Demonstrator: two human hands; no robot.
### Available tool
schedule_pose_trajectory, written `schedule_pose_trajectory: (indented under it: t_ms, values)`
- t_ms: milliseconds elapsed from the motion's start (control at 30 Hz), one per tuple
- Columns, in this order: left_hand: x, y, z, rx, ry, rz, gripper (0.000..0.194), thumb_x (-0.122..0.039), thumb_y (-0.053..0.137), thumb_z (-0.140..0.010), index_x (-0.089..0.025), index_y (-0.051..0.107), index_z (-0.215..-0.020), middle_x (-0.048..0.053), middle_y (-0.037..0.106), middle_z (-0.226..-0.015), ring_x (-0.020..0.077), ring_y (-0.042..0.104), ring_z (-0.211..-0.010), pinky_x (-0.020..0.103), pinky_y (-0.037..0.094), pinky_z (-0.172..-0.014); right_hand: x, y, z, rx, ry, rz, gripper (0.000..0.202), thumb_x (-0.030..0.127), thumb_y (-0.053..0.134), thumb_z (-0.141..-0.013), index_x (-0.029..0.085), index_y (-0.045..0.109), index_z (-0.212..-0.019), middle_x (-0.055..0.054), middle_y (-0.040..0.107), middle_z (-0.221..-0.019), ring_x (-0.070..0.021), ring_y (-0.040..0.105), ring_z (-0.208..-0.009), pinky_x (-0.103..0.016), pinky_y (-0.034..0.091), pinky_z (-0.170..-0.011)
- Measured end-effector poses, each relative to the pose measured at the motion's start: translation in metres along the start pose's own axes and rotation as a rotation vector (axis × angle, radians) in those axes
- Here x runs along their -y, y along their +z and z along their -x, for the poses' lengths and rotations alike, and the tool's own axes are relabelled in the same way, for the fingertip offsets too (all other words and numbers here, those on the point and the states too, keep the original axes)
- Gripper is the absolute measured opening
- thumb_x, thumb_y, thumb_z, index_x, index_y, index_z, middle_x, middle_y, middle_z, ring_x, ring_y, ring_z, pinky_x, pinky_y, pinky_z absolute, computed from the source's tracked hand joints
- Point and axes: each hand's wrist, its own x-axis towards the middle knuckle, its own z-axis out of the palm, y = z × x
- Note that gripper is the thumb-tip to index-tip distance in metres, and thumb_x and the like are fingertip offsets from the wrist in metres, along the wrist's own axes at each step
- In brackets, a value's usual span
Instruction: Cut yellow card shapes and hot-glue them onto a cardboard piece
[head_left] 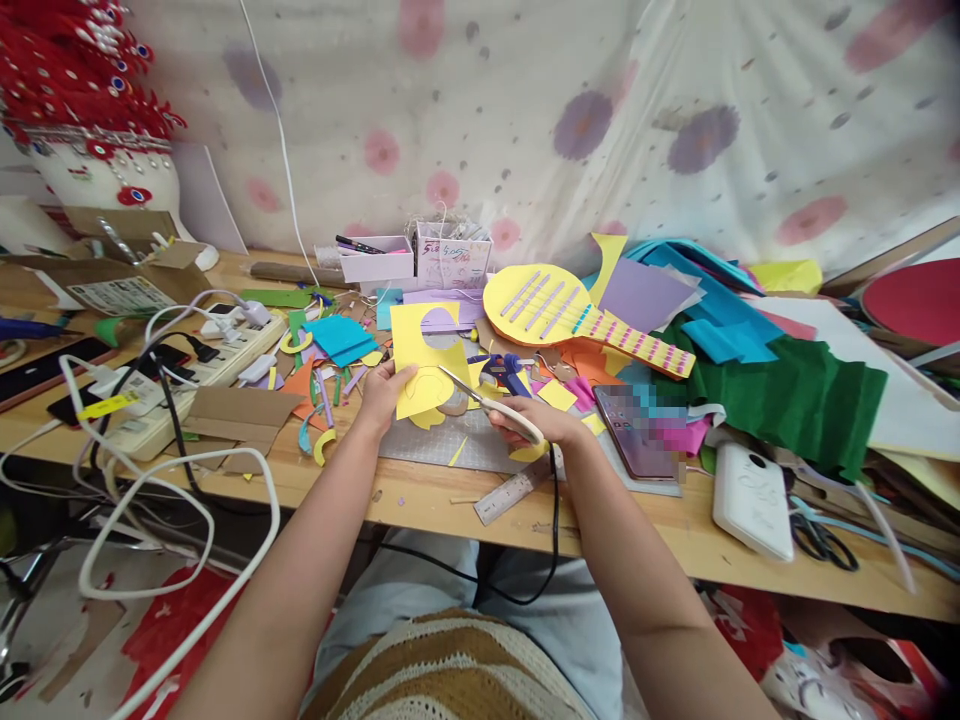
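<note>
My left hand (385, 392) pinches the left edge of a yellow sheet (414, 335) with round pieces cut out of it. A curved outline is drawn on its lower part. In my right hand (536, 422) is a pair of scissors (516, 416) with pale handles, its blades pointing left to the sheet's right edge. Whether the blades touch the sheet I cannot tell. Behind my right hand lies a blue glue gun (504, 372). Beyond it rests a yellow lute-shaped craft piece (525, 290) with purple strips and a pink-dotted neck. Below the hands are a grey cutting mat (420, 445) and a metal ruler (511, 490).
Colored scraps surround the mat. At left stand a power strip (195, 385) and tangled white cables (266, 500). To the right lie a phone (634, 430), a white power bank (752, 500), black scissors (823, 542) and green crepe paper (795, 400). Pen boxes (379, 265) stand behind.
</note>
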Motion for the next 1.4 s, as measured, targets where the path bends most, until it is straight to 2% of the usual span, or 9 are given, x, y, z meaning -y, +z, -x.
schedule_pose_trajectory:
  t_ms: [233,433,567,700,900,1400]
  values:
    - [-0.002,-0.007,-0.003,0.038,-0.002,-0.033,0.043,-0.037,0.080,-0.043,-0.012,0.069,-0.076,0.008,0.070,-0.071,0.0248,0.066,-0.074,0.034,0.052,-0.065,-0.002,0.002,0.001,0.043,-0.022,0.019,0.046,0.059,0.055,-0.073,0.020,0.032,-0.070,0.007,0.027,-0.058,-0.0043,0.025,-0.046,-0.019,0.024,-0.040]
    - [-0.004,-0.005,0.000,0.087,0.011,-0.026,0.041,-0.034,0.081,-0.044,-0.013,0.069,-0.077,0.008,0.070,-0.076,0.0244,0.065,-0.076,0.034,0.050,-0.068,-0.003,0.001,0.002,0.003,-0.087,0.239,0.048,0.063,0.054,-0.070,0.019,0.037,-0.079,0.004,0.035,-0.069,-0.0055,0.036,-0.052,-0.020,0.037,-0.045]
    - [-0.003,-0.003,0.004,0.149,-0.001,-0.071,0.043,-0.037,0.080,-0.045,-0.013,0.069,-0.079,0.008,0.070,-0.076,0.0235,0.065,-0.074,0.034,0.050,-0.067,-0.003,0.002,-0.001,0.012,-0.105,0.318,0.048,0.064,0.051,-0.073,0.019,0.036,-0.079,0.004,0.035,-0.068,-0.0053,0.034,-0.053,-0.020,0.034,-0.044]
    - [-0.006,-0.001,0.007,0.187,0.000,-0.111,0.048,-0.041,0.079,-0.047,-0.012,0.068,-0.083,0.007,0.070,-0.075,0.0227,0.065,-0.072,0.033,0.050,-0.065,-0.003,0.005,-0.003,0.043,-0.091,0.250,0.048,0.063,0.051,-0.073,0.019,0.034,-0.079,0.004,0.033,-0.066,-0.0051,0.032,-0.051,-0.019,0.031,-0.043]
    - [-0.008,0.000,0.008,0.159,-0.001,-0.144,0.047,-0.042,0.078,-0.047,-0.011,0.068,-0.080,0.007,0.069,-0.072,0.0220,0.064,-0.071,0.031,0.050,-0.063,0.004,0.011,-0.001,0.074,-0.099,0.086,0.053,0.066,0.054,-0.069,0.020,0.030,-0.077,0.007,0.025,-0.060,-0.0043,0.025,-0.047,-0.018,0.021,-0.040]
    - [-0.005,-0.001,0.005,0.121,-0.090,-0.047,0.031,-0.028,0.076,-0.045,-0.011,0.067,-0.070,0.006,0.068,-0.065,0.0220,0.065,-0.067,0.030,0.049,-0.059,-0.004,0.008,-0.004,0.043,-0.112,0.055,0.048,0.062,0.056,-0.071,0.019,0.033,-0.076,0.008,0.027,-0.058,-0.0027,0.026,-0.044,-0.018,0.022,-0.038]
